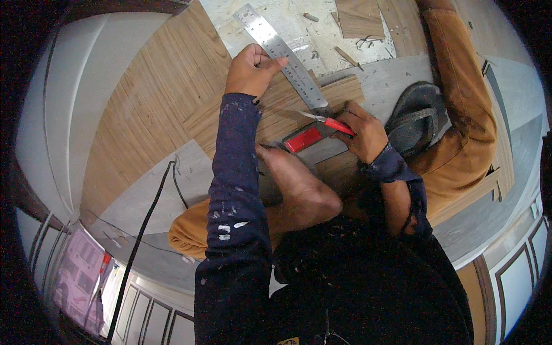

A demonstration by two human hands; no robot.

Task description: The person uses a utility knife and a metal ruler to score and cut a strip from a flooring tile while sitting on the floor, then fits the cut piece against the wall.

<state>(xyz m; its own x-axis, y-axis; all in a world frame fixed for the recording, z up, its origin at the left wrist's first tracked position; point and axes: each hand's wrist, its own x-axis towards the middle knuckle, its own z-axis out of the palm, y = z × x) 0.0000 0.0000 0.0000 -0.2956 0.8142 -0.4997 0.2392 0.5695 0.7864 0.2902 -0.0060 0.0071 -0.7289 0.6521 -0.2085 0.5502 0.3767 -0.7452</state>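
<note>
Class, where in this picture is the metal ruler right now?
In the head view, the metal ruler slants across the upper middle, held by the left hand, its lower end close to the right hand.

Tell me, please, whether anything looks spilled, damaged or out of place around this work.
It looks mildly untidy: small scraps litter the stained white board by the steel ruler, and an empty dark sandal lies close by. White, paint-like marks spot the left sleeve.
</note>
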